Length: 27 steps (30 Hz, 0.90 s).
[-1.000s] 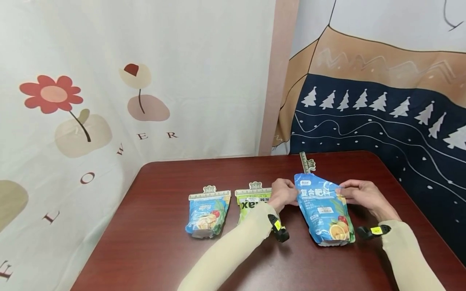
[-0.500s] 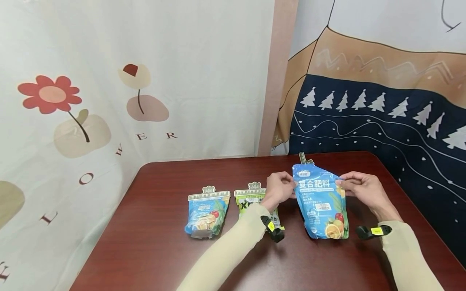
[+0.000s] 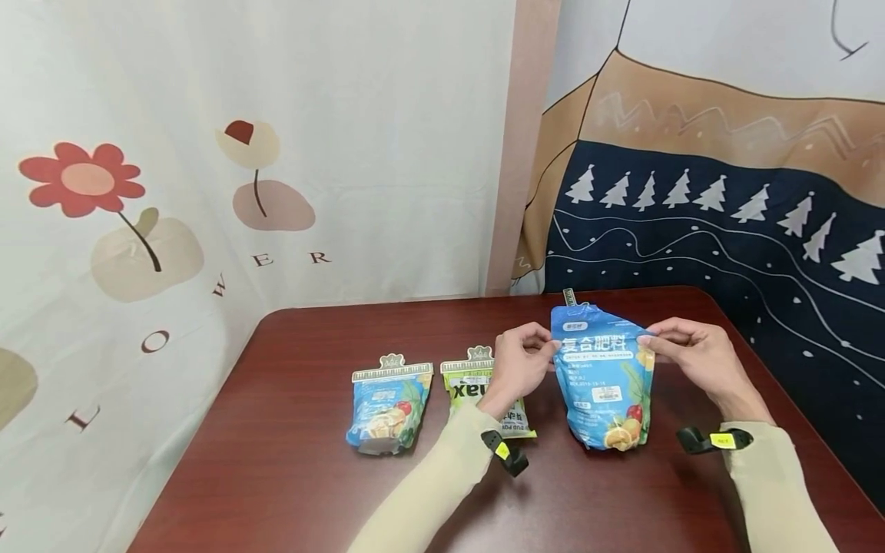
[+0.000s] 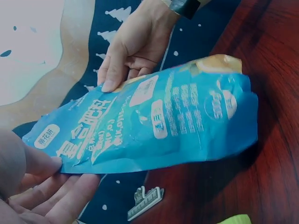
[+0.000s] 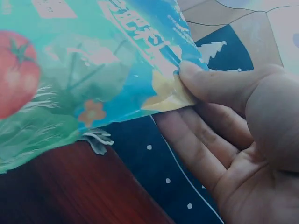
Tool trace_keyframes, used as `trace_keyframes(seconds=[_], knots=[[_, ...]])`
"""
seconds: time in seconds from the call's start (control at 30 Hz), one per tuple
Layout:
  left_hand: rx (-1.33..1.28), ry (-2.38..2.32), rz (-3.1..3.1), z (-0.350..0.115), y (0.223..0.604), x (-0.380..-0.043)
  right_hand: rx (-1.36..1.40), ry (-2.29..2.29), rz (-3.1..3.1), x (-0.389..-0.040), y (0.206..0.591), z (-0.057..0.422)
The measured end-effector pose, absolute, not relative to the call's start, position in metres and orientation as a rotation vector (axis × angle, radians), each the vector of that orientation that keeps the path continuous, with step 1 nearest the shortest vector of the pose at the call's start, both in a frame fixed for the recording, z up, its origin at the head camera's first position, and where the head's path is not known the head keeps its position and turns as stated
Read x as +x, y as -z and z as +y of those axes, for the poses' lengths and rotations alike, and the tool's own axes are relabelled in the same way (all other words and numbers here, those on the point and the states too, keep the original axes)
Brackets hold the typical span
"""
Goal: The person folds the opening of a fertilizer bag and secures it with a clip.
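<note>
A blue fertilizer bag (image 3: 603, 378) with fruit pictures stands nearly upright over the right part of the table, printed front toward me. My left hand (image 3: 520, 359) pinches its left edge near the top between thumb and fingers. At the opposite edge, my right hand (image 3: 705, 361) pinches the bag the same way, its thumb on the front face in the right wrist view. Behind the bag lies a ruler-marked bag clip (image 4: 145, 203), mostly hidden in the head view. Both lower front corners of the bag reach close to the tabletop.
Left of my hands, a smaller blue bag (image 3: 387, 415) and a green bag (image 3: 470, 388) lie on the dark red table (image 3: 290, 453), each with a clip across its top. My left forearm partly covers the green one. Printed curtains (image 3: 387, 153) hang behind the table.
Both hands have lifted the blue bag's top, so it stands more upright and sits a little farther up and left. It now covers more of the loose clip behind it.
</note>
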<state>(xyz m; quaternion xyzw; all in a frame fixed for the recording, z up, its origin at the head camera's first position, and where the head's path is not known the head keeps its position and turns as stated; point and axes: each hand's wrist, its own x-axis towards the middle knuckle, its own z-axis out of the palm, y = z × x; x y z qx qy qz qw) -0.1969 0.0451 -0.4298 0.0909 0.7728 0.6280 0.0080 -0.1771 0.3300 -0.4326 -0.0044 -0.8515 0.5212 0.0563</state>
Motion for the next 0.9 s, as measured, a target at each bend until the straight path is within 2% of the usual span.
trace_keyframes(seconds=[0.5, 0.9], knots=[[0.701, -2.018, 2.56, 0.035, 0.429, -0.186, 0.129, -1.504, -2.451, -0.171, 0.432, 0.334], [0.93, -2.068, 2.554, 0.032, 0.439, -0.178, 0.285, -1.533, -2.44, -0.172, 0.433, 0.339]])
